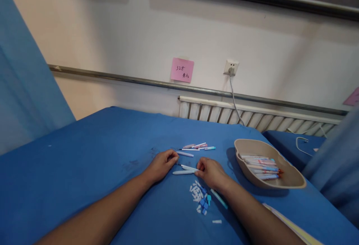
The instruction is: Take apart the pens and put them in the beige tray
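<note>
My right hand (211,172) pinches the end of a thin white pen refill (190,168), whose dark tip points left. Just under it, pale blue pen barrels (183,172) lie close to the same fingertips. My left hand (165,162) is closed, thumb against fingers, beside the refill's tip; whatever it may hold is too small to make out. A lavender pen barrel (185,154) lies right by its fingertips. Farther back are more refills and pink pen parts (200,146). A pile of small white and blue pen pieces (199,196) sits nearer me, and a teal pen part (219,199) lies by my right wrist.
A beige tray (294,180) holding several assembled pens (260,167) stands to the right on the blue-covered table (92,155). Yellowish paper (291,222) lies at the lower right. Behind are a radiator (213,112), a plugged-in socket (231,67) and blue curtains (25,69).
</note>
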`<state>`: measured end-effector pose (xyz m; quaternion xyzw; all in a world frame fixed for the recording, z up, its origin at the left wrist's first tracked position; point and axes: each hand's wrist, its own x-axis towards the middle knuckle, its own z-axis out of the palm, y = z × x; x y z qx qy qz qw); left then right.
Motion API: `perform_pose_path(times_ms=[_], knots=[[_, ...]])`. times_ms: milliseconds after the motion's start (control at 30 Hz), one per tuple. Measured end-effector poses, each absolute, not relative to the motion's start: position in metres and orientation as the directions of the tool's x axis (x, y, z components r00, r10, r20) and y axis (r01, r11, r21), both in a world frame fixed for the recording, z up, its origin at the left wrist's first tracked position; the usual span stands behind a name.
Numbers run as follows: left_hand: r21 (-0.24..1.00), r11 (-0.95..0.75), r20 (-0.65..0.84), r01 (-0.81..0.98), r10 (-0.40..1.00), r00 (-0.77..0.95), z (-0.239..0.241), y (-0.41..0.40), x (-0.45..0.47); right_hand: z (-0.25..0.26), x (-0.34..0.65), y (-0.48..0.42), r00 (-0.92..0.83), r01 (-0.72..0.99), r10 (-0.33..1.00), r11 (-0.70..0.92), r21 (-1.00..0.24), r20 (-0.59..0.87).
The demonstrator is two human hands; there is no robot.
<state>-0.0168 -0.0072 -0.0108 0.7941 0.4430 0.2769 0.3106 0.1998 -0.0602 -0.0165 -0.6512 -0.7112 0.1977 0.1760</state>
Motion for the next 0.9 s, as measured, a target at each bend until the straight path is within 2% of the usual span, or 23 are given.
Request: perform_pose_path(times_ms=[133,300,500,900], knots=[[0.743,-0.415,0.165,0.525,0.874,0.456,-0.011,-0.009,-0.017,-0.019,0.204,-0.057,-0.048,0.854,0.997,0.076,-0.515,0.069],[0.751,-0.412,0.170,0.515,0.876,0.452,-0.011,-0.010,-0.017,-0.022,0.206,-0.053,-0.051,0.862,0.994,0.091,-0.500,0.092],[0.749,-0.419,0.177,0.513,0.873,0.455,-0.012,-0.008,-0.017,-0.024,0.212,-0.049,-0.155,0.807,0.986,0.159,-0.569,0.056],[0.761,-0.422,0.186,0.492,0.869,0.458,-0.013,-0.007,-0.017,-0.026,0.214,-0.049,-0.170,0.788,0.985,0.157,-0.596,0.034]])
